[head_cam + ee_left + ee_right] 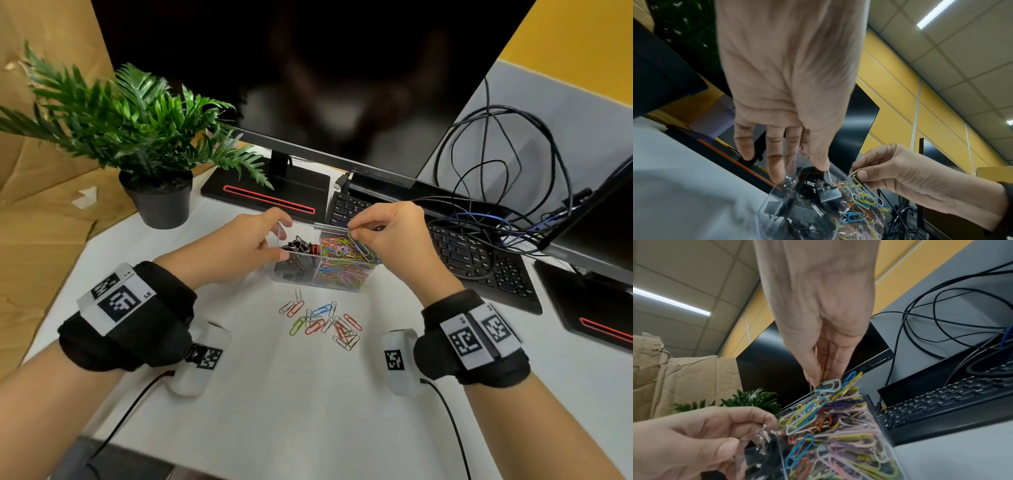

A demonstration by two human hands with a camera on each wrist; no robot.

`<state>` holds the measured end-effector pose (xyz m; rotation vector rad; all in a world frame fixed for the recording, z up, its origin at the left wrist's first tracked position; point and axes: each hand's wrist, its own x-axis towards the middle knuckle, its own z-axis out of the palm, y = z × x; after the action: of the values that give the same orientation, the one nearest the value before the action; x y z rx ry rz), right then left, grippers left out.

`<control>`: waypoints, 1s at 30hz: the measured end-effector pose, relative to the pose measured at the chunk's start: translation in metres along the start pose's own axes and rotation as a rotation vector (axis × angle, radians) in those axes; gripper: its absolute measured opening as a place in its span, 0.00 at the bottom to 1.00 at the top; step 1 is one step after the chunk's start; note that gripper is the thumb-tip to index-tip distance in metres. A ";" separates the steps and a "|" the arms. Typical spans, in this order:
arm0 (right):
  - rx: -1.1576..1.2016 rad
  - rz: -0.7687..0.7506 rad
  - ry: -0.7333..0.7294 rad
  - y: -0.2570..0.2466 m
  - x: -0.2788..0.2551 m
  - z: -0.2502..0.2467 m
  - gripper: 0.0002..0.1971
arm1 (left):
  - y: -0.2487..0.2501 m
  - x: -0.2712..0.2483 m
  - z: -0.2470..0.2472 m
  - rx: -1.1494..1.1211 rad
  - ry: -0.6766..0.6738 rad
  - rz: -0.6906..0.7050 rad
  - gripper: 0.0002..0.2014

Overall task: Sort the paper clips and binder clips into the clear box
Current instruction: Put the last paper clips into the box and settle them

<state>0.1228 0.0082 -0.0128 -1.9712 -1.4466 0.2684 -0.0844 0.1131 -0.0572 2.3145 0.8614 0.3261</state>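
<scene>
Nearest to us, in the lower middle of the head view, a loose scatter of paper clips [322,322] is lying flat on the white tabletop [274,411], their long axes pointing every which way, between our two wrists and well short of either hand.

Just beyond them, at the centre of the frame, the clear box [291,275] is standing on the tabletop. We are steadying it with our left hand [239,245], thumb on the near wall and fingers curled over the far left corner, so that hand is gripping the box's left end. Its left compartment is holding black binder clips [298,244]; its right compartment is heaped with coloured clips [342,263] rising to the rim.

Our right hand [387,233] is hovering over the right compartment, thumb and fingertips pressed together, pinching a small bunch of clips [828,384] right at the top of the heap. In the right wrist view the bunch is hanging downward from the fingers, a pale blue one lying roughly crosswise, touching the pile.

Beyond the box, a black keyboard [479,260] is running toward the right, with tangled cables [496,164] over it. At the upper left a potted plant [147,137] is standing, and the monitor [308,68] is filling the top of the frame.
</scene>
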 end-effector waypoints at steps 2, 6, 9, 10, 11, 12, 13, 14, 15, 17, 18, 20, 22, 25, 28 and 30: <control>0.009 0.006 -0.002 0.000 0.000 0.000 0.05 | 0.000 0.000 0.000 0.001 -0.002 0.001 0.21; 0.042 0.011 -0.007 -0.001 -0.002 -0.003 0.06 | -0.001 0.000 0.000 -0.002 0.001 0.010 0.21; 0.063 0.004 0.007 0.001 -0.004 -0.005 0.06 | 0.000 0.000 0.000 -0.001 0.002 0.005 0.21; 0.069 -0.001 0.018 0.002 -0.005 -0.006 0.06 | 0.000 0.000 0.000 0.000 0.002 0.005 0.21; 0.081 -0.003 0.033 0.003 -0.005 -0.008 0.06 | 0.000 0.000 0.000 0.001 0.001 0.006 0.21; 0.097 0.001 0.052 0.003 -0.006 -0.010 0.06 | 0.000 0.000 0.000 0.000 0.000 0.006 0.21; 0.115 0.007 0.069 0.004 -0.007 -0.012 0.06 | 0.000 0.000 0.000 -0.003 0.001 0.005 0.21; 0.124 0.008 0.089 0.005 -0.008 -0.015 0.07 | -0.001 0.000 0.000 -0.006 0.002 0.003 0.21; 0.122 -0.002 0.111 0.006 -0.008 -0.017 0.08 | -0.001 0.000 0.000 -0.007 0.002 0.001 0.20; 0.117 -0.011 0.137 0.007 -0.009 -0.021 0.10 | 0.000 0.000 0.000 -0.008 0.002 -0.004 0.20; 0.111 0.001 0.139 0.008 -0.011 -0.022 0.11 | 0.000 0.000 0.000 -0.009 0.002 -0.007 0.20; 0.067 0.028 0.143 0.010 -0.019 -0.024 0.13 | 0.001 0.000 0.000 -0.011 0.002 -0.009 0.20; -0.019 0.040 0.094 0.013 -0.031 -0.024 0.13 | 0.001 0.000 0.000 -0.011 0.003 -0.007 0.20; -0.258 0.113 -0.236 0.017 -0.052 -0.020 0.07 | 0.001 -0.001 0.000 -0.010 0.004 -0.008 0.21; -0.467 0.177 -0.588 0.031 -0.068 -0.008 0.17 | 0.001 -0.001 0.000 -0.004 0.007 -0.002 0.21; -0.488 0.178 -0.615 0.038 -0.070 -0.001 0.19 | 0.001 -0.001 0.000 -0.005 0.008 -0.006 0.21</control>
<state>0.1270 -0.0622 -0.0505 -2.5633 -1.8425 0.7053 -0.0844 0.1116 -0.0567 2.3074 0.8704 0.3348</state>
